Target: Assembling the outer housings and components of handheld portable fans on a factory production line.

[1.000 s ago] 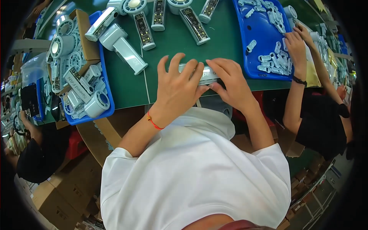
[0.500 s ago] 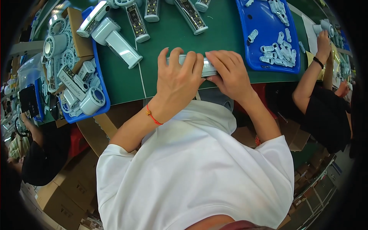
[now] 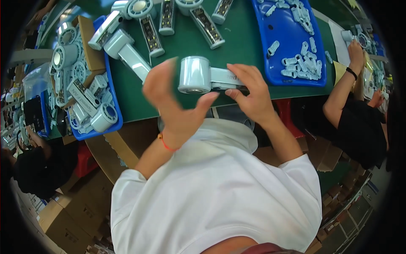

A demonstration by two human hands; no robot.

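Note:
A pale, glossy handheld fan (image 3: 195, 75) with a drum-shaped head lies sideways above the near edge of the green table. My right hand (image 3: 253, 91) grips its handle, thumb below and fingers on top. Just left of the head, my left hand (image 3: 176, 106) is open, with its thumb spread from the fingers; motion smears the fingers. The left hand holds nothing. Behind it lies another closed fan (image 3: 131, 57). Farther back, several fans have uncovered handles showing circuit boards, one of them a fan (image 3: 151, 36).
On the left, a blue tray (image 3: 119, 120) and a cardboard box (image 3: 94, 59) hold fan parts. A blue tray (image 3: 277, 51) on the right carries many small pale plastic pieces. Past it, a co-worker's arm (image 3: 340, 91) reaches over the table. Cardboard boxes (image 3: 69, 218) stand below left.
My left hand has let go of the fan and moved left, uncovering the drum-shaped head. My right hand has shifted slightly down, still gripping the handle. The whole view has tilted a little.

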